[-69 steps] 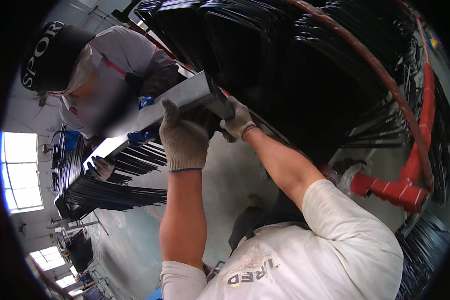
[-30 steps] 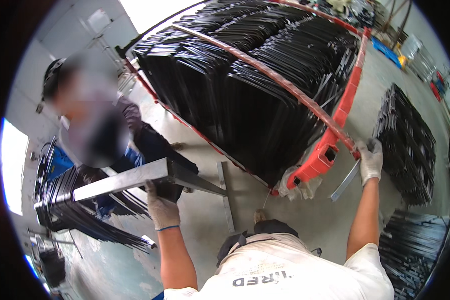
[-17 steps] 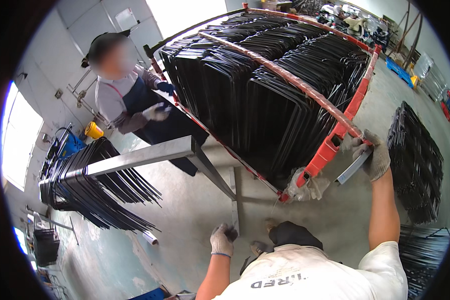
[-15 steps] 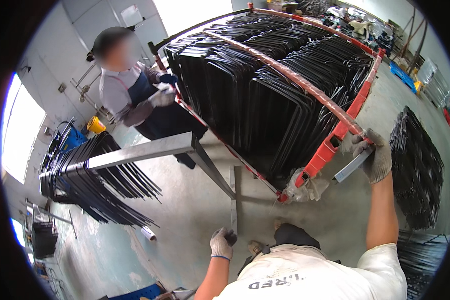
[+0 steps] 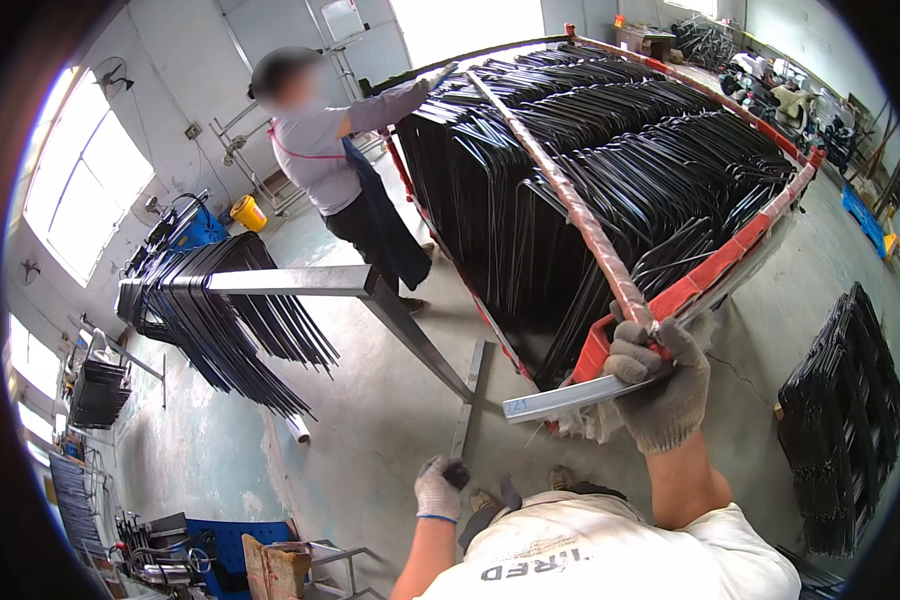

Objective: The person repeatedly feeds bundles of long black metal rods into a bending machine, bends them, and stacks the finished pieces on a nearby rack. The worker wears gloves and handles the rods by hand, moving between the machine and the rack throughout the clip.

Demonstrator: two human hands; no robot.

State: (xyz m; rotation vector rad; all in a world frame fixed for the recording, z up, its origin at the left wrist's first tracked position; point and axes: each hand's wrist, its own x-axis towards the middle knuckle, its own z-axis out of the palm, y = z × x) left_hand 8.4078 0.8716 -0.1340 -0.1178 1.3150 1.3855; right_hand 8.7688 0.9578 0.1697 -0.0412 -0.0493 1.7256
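Observation:
In a grey knitted glove, my right hand (image 5: 665, 390) is closed round a short silver square metal tube (image 5: 565, 398) that sticks out to the left. The hand is at the near end of a red rail (image 5: 585, 215) wrapped in clear film; whether its fingers also press on the rail I cannot tell. That rail crosses the top of a red-framed rack (image 5: 745, 245) packed with black bent metal frames (image 5: 530, 180). My left hand (image 5: 442, 488), gloved with dark fingertips, is curled in a loose fist low in front of my body, nothing visible in it.
A co-worker (image 5: 315, 160) stands at the rack's far left, one arm reaching to its top. Left of me, a steel stand (image 5: 300, 280) carries hanging black bars (image 5: 240, 320). A stack of black frames (image 5: 840, 420) stands at right. A yellow bucket (image 5: 248, 212) is behind the stand.
My right hand with the metal tube has come inward and lower in view, as the view turned right. The co-worker has straightened and stretched an arm to the rack's top. My left hand stays curled.

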